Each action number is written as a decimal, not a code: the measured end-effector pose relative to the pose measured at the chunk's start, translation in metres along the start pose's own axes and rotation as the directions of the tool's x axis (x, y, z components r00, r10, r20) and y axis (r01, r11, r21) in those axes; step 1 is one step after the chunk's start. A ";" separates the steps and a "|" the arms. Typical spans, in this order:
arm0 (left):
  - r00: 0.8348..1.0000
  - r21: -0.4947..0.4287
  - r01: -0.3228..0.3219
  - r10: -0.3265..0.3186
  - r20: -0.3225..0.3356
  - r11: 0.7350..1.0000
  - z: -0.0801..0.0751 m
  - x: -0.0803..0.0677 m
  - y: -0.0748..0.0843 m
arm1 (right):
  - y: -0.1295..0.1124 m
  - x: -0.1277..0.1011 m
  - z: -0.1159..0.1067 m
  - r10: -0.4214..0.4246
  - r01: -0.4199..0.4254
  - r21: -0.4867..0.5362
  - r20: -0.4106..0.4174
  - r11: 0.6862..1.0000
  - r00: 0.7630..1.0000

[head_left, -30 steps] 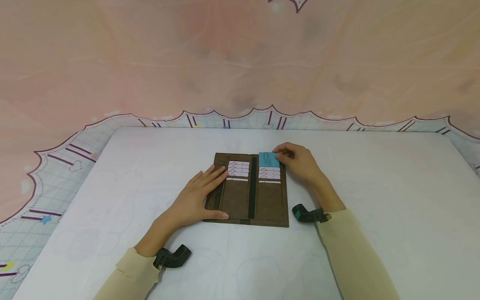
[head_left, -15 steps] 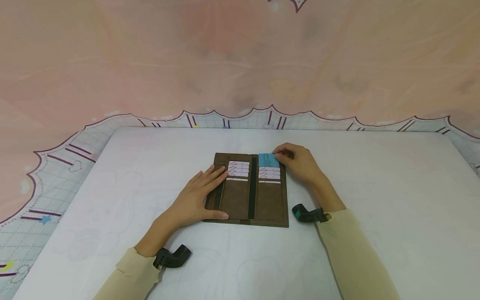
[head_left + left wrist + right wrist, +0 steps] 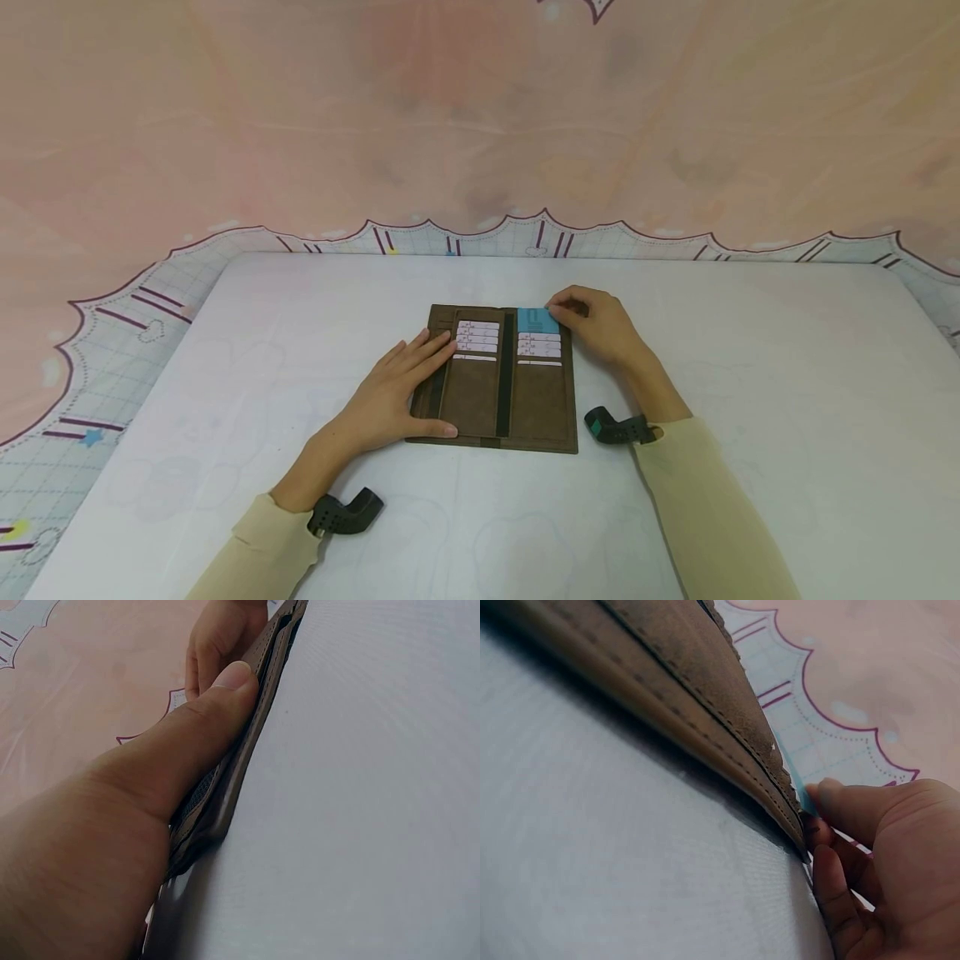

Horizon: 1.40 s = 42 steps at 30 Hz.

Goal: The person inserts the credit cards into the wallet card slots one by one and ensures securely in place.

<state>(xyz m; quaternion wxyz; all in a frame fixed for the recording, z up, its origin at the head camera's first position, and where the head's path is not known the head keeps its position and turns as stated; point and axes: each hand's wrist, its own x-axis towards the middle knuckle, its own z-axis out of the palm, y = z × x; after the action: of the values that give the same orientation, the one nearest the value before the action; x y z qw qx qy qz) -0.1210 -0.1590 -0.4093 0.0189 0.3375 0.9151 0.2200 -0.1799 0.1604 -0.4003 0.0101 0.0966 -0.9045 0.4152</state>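
Observation:
A brown wallet lies unfolded on the white table, with several pale card edges showing in slots on both halves. Out of the top right slot stands a blue card. My right hand pinches its upper right corner between thumb and fingers; in the right wrist view only a thin strip of the blue card shows by the thumb. My left hand rests spread on the wallet's left side, fingers straight, and the thumb lies along the near edge in the left wrist view.
The white tabletop extends around the wallet on all sides. Behind it hangs a peach cloth with a scalloped, checked border. Black wrist cameras are strapped to both wrists.
The blue card has slid slightly down into its slot, so a little less of it stands out at the top. The left hand and the wallet have hardly moved.

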 end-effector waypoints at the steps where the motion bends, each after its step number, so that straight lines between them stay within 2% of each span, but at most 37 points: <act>1: 1.000 -0.001 0.000 0.000 -0.001 1.000 0.000 0.000 0.000 | 0.000 0.000 0.000 0.001 -0.001 0.000 -0.001 1.000 1.000; 9: 1.000 -0.004 -0.017 0.017 -0.026 1.000 0.000 0.000 0.000 | 0.000 0.001 0.000 -0.010 0.011 0.007 -0.012 1.000 1.000; 22: 0.999 -0.010 -0.029 0.028 -0.030 1.000 0.001 0.000 -0.001 | 0.001 0.000 0.000 0.005 -0.005 0.004 -0.016 1.000 1.000; 35: 1.000 -0.004 0.006 -0.006 -0.007 1.000 0.000 0.001 0.001 | -0.001 0.000 0.000 0.017 -0.017 0.003 -0.018 1.000 1.000; 42: 1.000 -0.009 -0.001 0.001 -0.010 1.000 0.000 0.001 0.001 | 0.000 0.000 0.000 0.025 -0.025 0.023 -0.032 0.999 0.999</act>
<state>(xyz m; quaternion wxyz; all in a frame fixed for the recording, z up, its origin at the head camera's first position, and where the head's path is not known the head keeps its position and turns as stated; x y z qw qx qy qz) -0.1208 -0.1575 -0.4086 0.0156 0.3369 0.9139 0.2258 -0.1799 0.1601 -0.4006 0.0183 0.0788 -0.9007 0.4269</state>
